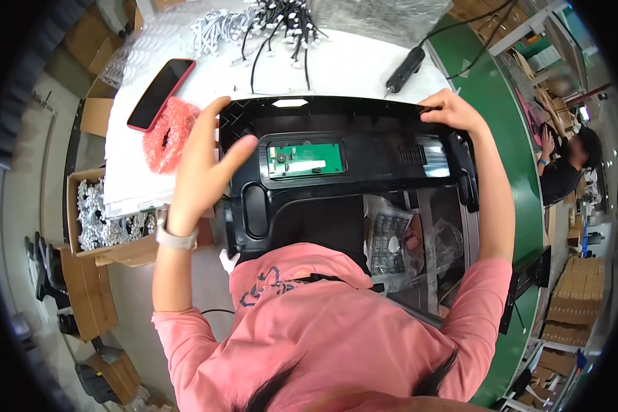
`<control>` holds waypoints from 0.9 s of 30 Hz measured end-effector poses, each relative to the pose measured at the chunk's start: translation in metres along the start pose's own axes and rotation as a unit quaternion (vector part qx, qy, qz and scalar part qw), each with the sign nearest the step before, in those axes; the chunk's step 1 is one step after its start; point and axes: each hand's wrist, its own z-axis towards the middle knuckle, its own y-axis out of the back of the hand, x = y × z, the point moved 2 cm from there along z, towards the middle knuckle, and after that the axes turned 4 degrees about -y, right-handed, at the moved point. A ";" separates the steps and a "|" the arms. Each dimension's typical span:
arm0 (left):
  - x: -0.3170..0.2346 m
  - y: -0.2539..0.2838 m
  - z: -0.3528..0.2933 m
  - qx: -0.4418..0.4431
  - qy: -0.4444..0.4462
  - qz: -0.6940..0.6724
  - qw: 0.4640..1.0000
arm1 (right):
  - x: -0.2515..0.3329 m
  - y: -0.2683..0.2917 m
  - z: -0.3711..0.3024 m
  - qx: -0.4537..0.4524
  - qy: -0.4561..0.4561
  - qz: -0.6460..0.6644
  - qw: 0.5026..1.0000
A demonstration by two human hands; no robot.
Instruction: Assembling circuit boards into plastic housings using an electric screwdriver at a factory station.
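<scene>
A wide black plastic housing [378,180] spans the space between my arms, with its near left part close to my shirt. A green circuit board [305,160] sits in a recess left of its middle. My left hand [206,161] holds the housing's left edge, with the thumb over its face and the index finger along the far corner. At the far right corner, my right hand [453,110] grips the rim, its thumb and fingers bent round it. The undersides of both grips are hidden.
A phone [159,93] and pink bubble wrap [166,141] lie left on the white table. Bundled black cables [281,27] and a corded electric screwdriver [405,70] are beyond the housing. A box of small metallic parts [110,220] stands left. Another person [563,168] is far right.
</scene>
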 end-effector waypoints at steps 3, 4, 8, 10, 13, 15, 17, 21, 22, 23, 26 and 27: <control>0.015 -0.012 0.012 -0.035 -0.037 -0.025 0.998 | -0.019 0.014 0.040 0.043 0.010 0.022 0.999; 0.017 -0.019 0.010 -0.033 -0.028 -0.023 0.999 | -0.028 0.023 0.047 0.020 0.030 -0.002 0.999; 0.019 -0.032 0.015 -0.173 -0.056 0.039 0.983 | -0.034 0.049 0.081 -0.105 -0.056 -0.016 0.993; 0.016 -0.013 0.016 -0.245 -0.100 0.103 0.959 | -0.036 0.056 0.094 -0.251 -0.309 0.052 0.916; 0.025 0.032 0.011 -0.264 -0.103 0.198 0.938 | -0.073 0.051 0.122 -0.183 -0.403 0.037 0.896; 0.037 0.060 0.010 -0.222 -0.076 0.293 0.927 | -0.096 0.053 0.130 -0.145 -0.443 0.029 0.884; 0.046 0.071 0.010 -0.158 -0.068 0.324 0.930 | -0.101 0.055 0.128 -0.178 -0.430 0.078 0.882; 0.049 0.081 0.013 -0.003 -0.058 0.394 0.917 | -0.094 0.047 0.129 -0.247 -0.391 0.167 0.871; 0.046 0.083 0.015 0.016 -0.052 0.422 0.905 | -0.093 0.047 0.130 -0.249 -0.387 0.169 0.872; 0.045 0.081 0.020 0.035 -0.053 0.447 0.892 | -0.096 0.048 0.128 -0.292 -0.344 0.255 0.855; 0.040 0.082 0.022 0.055 -0.064 0.459 0.884 | -0.092 0.060 0.122 -0.376 -0.236 0.418 0.792; 0.039 0.082 0.022 0.067 -0.065 0.466 0.880 | -0.088 0.066 0.121 -0.403 -0.156 0.482 0.762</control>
